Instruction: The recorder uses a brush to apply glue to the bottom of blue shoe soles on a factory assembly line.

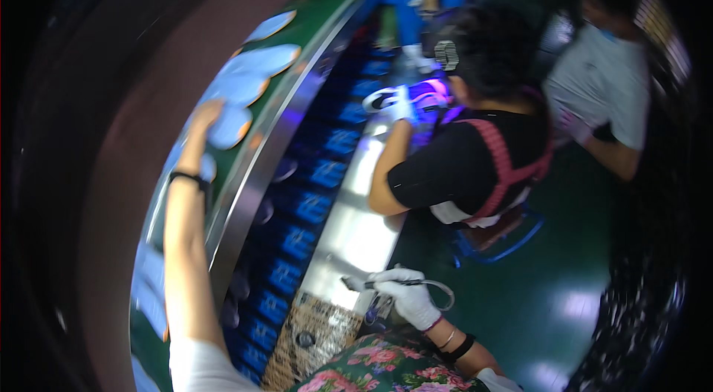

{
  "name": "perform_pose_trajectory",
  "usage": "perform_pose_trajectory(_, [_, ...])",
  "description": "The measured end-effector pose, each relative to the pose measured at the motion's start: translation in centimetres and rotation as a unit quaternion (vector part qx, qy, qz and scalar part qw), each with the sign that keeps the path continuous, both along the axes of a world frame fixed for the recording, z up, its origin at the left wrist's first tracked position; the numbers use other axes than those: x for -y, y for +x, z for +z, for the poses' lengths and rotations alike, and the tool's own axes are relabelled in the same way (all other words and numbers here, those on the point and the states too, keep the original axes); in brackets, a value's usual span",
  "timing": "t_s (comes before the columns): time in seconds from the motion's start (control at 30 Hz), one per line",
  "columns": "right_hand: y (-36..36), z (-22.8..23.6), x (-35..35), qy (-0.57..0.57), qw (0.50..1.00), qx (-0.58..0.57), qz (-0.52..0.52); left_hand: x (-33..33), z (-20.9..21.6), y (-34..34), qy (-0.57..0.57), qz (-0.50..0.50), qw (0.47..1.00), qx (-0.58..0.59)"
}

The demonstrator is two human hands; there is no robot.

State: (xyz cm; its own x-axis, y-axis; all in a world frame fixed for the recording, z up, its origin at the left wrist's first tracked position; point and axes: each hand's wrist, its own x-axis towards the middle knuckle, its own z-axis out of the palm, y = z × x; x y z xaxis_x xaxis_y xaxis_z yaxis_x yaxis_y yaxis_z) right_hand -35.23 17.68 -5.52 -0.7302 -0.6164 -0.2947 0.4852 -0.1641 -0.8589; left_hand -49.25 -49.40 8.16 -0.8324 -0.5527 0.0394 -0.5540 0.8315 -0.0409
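Note:
My left hand (209, 116), bare, reaches out over the green conveyor belt (241, 158). It touches or hovers just over one of the light-blue shoe soles with orange edges (232, 127). Blur hides how its fingers lie. Low in the middle, my right hand (408, 297) wears a white glove. Its fingers are closed round a brush-like tool (356, 283) with a dark handle, pointing left above the metal bench. A pale tube or cord (444, 294) curves out behind that hand.
More blue soles (267, 58) lie along the belt. Blue slotted racking (297, 236) runs beside a shiny metal bench (356, 229). A stained board (312, 332) lies near me. A seated co-worker (483, 147) handles a shoe under violet light; another person (605, 87) stands behind.

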Motion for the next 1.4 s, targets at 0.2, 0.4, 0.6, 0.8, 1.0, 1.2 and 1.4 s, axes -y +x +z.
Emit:
perform_pose_trajectory(0.2, [-0.5,0.0,0.6,-0.042,0.995,0.085,-0.01,4.2,-1.1,-2.6,-0.022,0.014,1.0,-0.015])
perform_pose_trajectory(0.4, [-1.2,1.0,0.4,-0.063,0.997,0.037,0.0,7.4,0.3,-0.4,-0.022,0.011,0.999,-0.026])
perform_pose_trajectory(0.6, [-1.7,0.6,1.3,-0.071,0.996,0.06,0.015,2.7,1.3,-0.3,0.028,-0.008,0.999,-0.037])
perform_pose_trajectory(0.8, [-0.5,1.0,2.9,-0.085,0.992,0.077,0.046,1.7,7.5,3.8,0.037,0.09,0.995,0.033])
perform_pose_trajectory(1.0, [-1.7,0.9,2.5,-0.049,0.995,0.089,0.009,-7.8,7.4,-3.8,0.023,0.04,0.998,-0.039])
perform_pose_trajectory(1.2, [-2.1,0.9,2.3,-0.008,0.997,0.073,0.003,-11.7,6.5,-8.8,0.011,0.058,0.998,0.007])
perform_pose_trajectory(1.4, [-3.2,0.2,3.1,-0.036,0.996,0.079,-0.026,-13.6,5.7,-11.5,0.04,0.099,0.994,0.001])
